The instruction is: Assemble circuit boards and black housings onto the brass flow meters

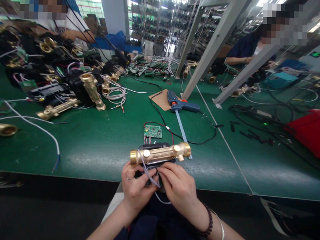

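A brass pipe fitting (pixel 164 153) with a threaded end lies across a black plastic housing (pixel 155 145) at the table's front edge. My left hand (pixel 136 184) is closed on the housing's near side, its thumb and fingertips by a grey cable (pixel 147 170). The cable loops over the brass and hangs down between my hands. My right hand (pixel 179 182) pinches at the housing's near edge; its fingertips hide whatever is between them. Just beyond the housing lies a green circuit board (pixel 153 131), with thin wires running toward the housing.
A blue glue gun (pixel 185 105) with a glue stick rests near brown cardboard (pixel 160 99), its black cord curving around. More brass fittings (pixel 92 91) and housings crowd the left. Metal posts (pixel 216 48) rise behind. A red bin (pixel 310 134) stands right. Two people work across the table.
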### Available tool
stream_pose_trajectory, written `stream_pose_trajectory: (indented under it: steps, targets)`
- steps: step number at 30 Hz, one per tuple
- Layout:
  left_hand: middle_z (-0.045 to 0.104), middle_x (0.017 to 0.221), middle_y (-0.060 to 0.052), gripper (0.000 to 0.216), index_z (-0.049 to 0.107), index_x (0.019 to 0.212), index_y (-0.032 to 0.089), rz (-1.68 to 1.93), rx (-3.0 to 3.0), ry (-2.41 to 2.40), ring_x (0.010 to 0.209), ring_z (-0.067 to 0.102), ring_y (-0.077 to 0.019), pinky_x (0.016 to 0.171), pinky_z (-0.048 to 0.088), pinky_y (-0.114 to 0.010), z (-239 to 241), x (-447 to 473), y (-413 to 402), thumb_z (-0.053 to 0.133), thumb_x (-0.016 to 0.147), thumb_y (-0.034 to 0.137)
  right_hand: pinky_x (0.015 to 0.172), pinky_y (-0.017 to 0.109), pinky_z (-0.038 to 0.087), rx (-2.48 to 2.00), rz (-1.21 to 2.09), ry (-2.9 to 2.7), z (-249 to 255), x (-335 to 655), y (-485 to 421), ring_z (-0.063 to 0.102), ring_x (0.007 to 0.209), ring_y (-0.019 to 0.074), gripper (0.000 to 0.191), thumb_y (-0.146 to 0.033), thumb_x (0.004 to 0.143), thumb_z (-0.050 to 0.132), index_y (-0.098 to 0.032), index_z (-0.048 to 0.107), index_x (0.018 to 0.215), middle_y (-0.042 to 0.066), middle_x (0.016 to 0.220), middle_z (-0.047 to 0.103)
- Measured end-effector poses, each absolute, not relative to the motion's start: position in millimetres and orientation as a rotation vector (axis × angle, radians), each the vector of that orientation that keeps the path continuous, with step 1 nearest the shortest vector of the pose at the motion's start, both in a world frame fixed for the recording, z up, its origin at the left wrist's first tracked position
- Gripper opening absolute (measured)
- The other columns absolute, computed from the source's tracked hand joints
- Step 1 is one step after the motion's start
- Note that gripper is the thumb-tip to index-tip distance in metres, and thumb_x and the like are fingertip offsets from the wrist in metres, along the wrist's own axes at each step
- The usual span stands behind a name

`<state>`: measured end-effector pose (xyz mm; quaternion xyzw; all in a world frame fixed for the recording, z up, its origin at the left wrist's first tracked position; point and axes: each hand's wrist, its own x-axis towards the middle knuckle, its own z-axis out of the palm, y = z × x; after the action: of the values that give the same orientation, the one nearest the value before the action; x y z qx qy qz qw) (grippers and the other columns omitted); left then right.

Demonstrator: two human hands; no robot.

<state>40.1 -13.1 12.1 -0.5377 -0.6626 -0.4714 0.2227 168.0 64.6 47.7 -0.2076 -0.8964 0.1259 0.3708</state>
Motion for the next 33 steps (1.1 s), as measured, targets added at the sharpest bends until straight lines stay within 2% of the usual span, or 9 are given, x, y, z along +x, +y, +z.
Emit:
stream_pose_trajectory:
  steps: [11,16,22,24,27,29,33]
  targets:
    - [0.056,0.082,-0.005,0.011,0.072,0.081,0.023,-1.323,-1.514,-1.902,0.080,0.054,-0.0177,0.081,0.045,-0.034,12.7,40.9,-15.3,0.063,0.081,0.029,0.064,0.030,0.052,-0.536,0.326,-2.413,53.7,172.0,63.1,0.060,0.078,0.0203,0.020,-0.014,0.090,0.046,-0.012,0.065,0.097,0.011,0.095,0.066]
    - [0.055,0.082,-0.005,0.010,0.071,0.082,0.023,-1.343,-1.516,-1.875,0.079,0.054,-0.0164,0.077,0.044,-0.031,14.0,39.5,-14.9,0.063,0.080,0.028,0.071,0.028,0.054,-0.497,0.351,-2.349,53.7,185.6,64.5,0.063,0.083,0.0185,0.018,-0.011,0.089,0.048,-0.014,0.064,0.098,0.010,0.097,0.067]
    - [0.052,0.086,-0.005,0.008,0.070,0.084,0.021,-1.321,-1.544,-1.830,0.080,0.052,-0.0165,0.078,0.042,-0.031,13.0,37.0,-14.1,0.062,0.081,0.023,0.071,0.027,0.054,-0.603,0.133,-2.120,48.9,222.3,102.5,0.064,0.081,0.0158,0.019,-0.007,0.085,0.053,-0.018,0.062,0.097,0.007,0.090,0.067]
    - [0.051,0.087,-0.005,0.008,0.069,0.084,0.021,-1.298,-1.558,-1.801,0.080,0.051,-0.0164,0.078,0.041,-0.030,10.8,34.2,-13.5,0.062,0.081,0.023,0.072,0.032,0.055,-0.777,0.070,-2.167,46.2,229.2,121.3,0.063,0.084,0.0189,0.020,-0.014,0.087,0.051,-0.019,0.062,0.102,0.009,0.095,0.066]
    - [0.049,0.089,-0.006,0.008,0.069,0.084,0.020,-1.239,-1.606,-1.750,0.082,0.051,-0.0172,0.077,0.041,-0.030,6.1,29.0,-13.0,0.063,0.080,0.023,0.081,0.038,0.054,-0.954,0.055,-2.409,39.8,227.4,147.1,0.061,0.096,0.0232,0.031,-0.019,0.086,0.049,-0.019,0.059,0.116,0.011,0.112,0.062]
    - [0.049,0.090,-0.007,0.009,0.068,0.086,0.020,-1.202,-1.631,-1.739,0.084,0.051,-0.0179,0.077,0.041,-0.030,2.6,26.0,-13.2,0.064,0.079,0.024,0.085,0.036,0.052,-0.969,0.040,-2.636,35.8,221.3,163.1,0.059,0.098,0.0227,0.035,-0.013,0.085,0.049,-0.019,0.060,0.117,0.011,0.114,0.061]
    - [0.051,0.088,-0.006,0.012,0.069,0.089,0.022,-1.176,-1.669,-1.753,0.083,0.052,-0.0178,0.075,0.043,-0.030,-2.7,23.1,-13.1,0.064,0.078,0.024,0.079,0.031,0.052,-1.086,-0.079,-2.790,35.2,216.1,203.4,0.061,0.085,0.0219,0.044,0.003,0.079,0.038,-0.013,0.067,0.108,0.013,0.099,0.065]
